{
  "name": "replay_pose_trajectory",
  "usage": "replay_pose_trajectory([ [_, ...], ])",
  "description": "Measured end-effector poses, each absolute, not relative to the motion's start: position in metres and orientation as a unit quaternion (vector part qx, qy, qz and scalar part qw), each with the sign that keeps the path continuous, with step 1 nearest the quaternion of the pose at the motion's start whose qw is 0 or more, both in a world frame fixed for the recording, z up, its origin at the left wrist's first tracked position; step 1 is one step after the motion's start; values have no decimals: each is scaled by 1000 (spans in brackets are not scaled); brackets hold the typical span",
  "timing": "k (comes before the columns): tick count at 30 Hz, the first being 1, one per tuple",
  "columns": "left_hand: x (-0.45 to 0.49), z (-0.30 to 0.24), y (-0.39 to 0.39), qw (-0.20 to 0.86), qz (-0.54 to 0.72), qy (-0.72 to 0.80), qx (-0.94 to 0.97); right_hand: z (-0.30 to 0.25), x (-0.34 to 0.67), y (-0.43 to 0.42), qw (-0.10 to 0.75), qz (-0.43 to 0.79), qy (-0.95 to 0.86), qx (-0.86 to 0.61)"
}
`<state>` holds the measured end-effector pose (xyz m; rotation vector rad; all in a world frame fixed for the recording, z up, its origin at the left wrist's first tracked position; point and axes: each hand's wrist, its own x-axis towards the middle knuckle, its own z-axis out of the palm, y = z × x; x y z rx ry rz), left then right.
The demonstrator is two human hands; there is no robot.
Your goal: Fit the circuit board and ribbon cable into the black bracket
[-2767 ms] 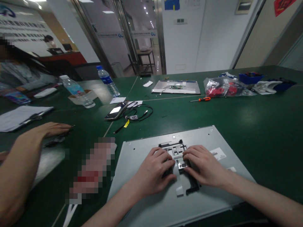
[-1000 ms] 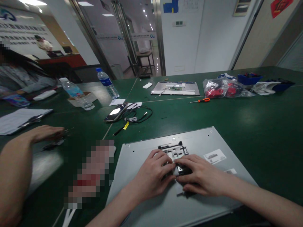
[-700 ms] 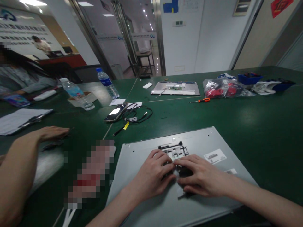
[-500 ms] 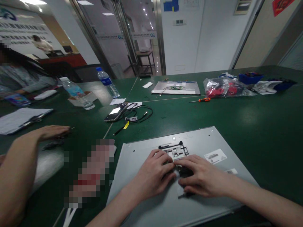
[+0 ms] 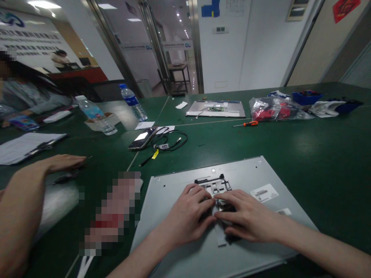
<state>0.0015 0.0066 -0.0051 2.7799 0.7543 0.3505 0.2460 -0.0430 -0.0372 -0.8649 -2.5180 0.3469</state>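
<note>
A flat grey metal panel [image 5: 171, 216], like the back of a display, lies in front of me. My left hand [image 5: 193, 210] is curled low over its middle, fingertips down. My right hand [image 5: 246, 212] bends in from the other side, and the two hands' fingertips nearly meet. Between and under them a small dark part [image 5: 227, 206] shows only in pieces, so its kind is unclear. A pale flat strip [image 5: 220, 235] runs from beneath the fingers toward me. Just beyond the fingertips is a cut-out bracket [image 5: 217, 186] with black edges, set in the panel.
An orange screwdriver [image 5: 246, 124], a second panel with a circuit board [image 5: 216, 109] and a clear bag [image 5: 278, 110] lie farther back. A phone [image 5: 142, 139], black cable [image 5: 174, 143] and bottles [image 5: 133, 102] stand left of centre. Another person's arm [image 5: 26, 204] reaches in at left.
My fingers have shifted slightly at the panel's middle. The pale strip shows more plainly below them, lying flat toward me. The seated person's arm at left stays nearly still.
</note>
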Motion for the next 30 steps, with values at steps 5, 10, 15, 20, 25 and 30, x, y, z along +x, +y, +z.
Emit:
replay_pose_trajectory([
  [5, 2, -6, 7, 122, 121, 254, 952, -36, 246, -44, 207, 127, -918, -313],
  [10, 2, -4, 6, 110, 141, 244, 953, -33, 245, -44, 202, 127, -919, -313],
  [15, 1, -5, 7, 92, 162, 237, 953, -31, 244, -45, 201, 127, -920, -313],
  [20, 0, -10, 9, 87, 163, 235, 954, -35, 244, -45, 200, 128, -921, -309],
  [25, 0, -13, 11, 89, 160, 237, 954, -34, 244, -45, 206, 128, -922, -304],
  [30, 0, -12, 10, 93, 156, 240, 954, -32, 244, -44, 230, 107, -919, -303],
])
